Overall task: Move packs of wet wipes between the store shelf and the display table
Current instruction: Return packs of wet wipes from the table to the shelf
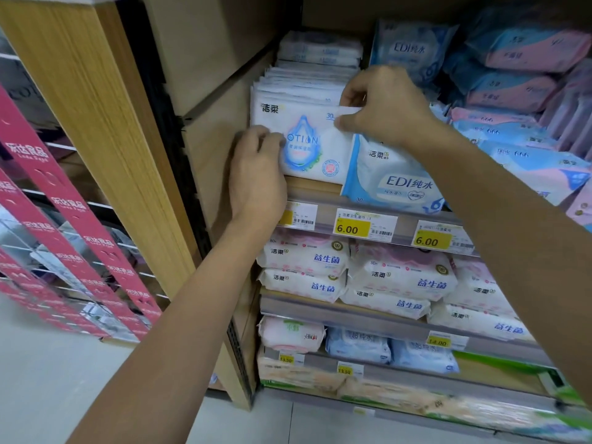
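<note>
fingers (270,140) of the left hand (256,177) are curled round the left edge of the front white pack (307,152) | pack is stood upright at the left end of the shelf (323,200) | its top right corner is pinched by the right hand (384,104) | judged light, soft, slick-filmed: best gripped at both edges | blue EDI pack (397,181) is leant just right

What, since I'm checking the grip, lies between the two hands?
The front white wipes pack, held by left hand and right hand; head view.
</note>
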Available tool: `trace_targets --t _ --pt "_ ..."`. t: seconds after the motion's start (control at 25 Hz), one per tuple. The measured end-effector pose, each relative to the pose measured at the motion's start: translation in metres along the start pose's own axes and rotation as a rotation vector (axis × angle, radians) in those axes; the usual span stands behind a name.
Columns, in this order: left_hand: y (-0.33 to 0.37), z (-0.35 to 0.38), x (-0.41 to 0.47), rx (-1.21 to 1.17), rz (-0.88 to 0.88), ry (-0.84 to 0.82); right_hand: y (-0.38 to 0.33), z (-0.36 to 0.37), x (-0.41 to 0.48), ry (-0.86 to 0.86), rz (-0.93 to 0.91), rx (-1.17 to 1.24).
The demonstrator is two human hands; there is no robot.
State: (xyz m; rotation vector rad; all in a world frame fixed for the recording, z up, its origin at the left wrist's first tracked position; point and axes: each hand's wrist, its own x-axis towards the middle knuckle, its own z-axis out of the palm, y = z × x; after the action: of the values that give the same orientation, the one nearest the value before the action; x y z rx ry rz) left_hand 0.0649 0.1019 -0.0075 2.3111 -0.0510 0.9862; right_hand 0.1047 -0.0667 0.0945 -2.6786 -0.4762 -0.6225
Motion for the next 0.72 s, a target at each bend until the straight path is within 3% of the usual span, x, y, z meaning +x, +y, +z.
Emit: trace_targets --t 0.2,0.28,0.4,0.48,0.6,0.72 --pt "0.0 -0.002 0.014 -0.109 0.009 -0.086 -0.006 0.004 0.01 -0.043 0.042 -0.271" --pt "0.004 -0.011 0.012 -0.188 -0.045 -0.124 -0.009 -0.003 0.007 -0.001 0.022 -0.264" --pt "0.014 -0.034 -0.005 -0.399 -0.116 -0.13 -0.022 -0.027 -0.02 0.07 -0.01 0.193" --pt "0.014 -0.053 -0.03 -0.59 -0.107 -0.22 -0.034 -0.037 -0.057 0.081 -0.033 0.479" --pt "-0.008 -0.076 -0.089 -0.656 -0.084 -0.46 -0.039 -0.011 -0.123 -0.086 0.043 0.635" --pt "-0.043 -0.075 -0.16 -0.525 -0.186 -0.629 -0.034 0.057 -0.184 -0.46 0.137 0.566"
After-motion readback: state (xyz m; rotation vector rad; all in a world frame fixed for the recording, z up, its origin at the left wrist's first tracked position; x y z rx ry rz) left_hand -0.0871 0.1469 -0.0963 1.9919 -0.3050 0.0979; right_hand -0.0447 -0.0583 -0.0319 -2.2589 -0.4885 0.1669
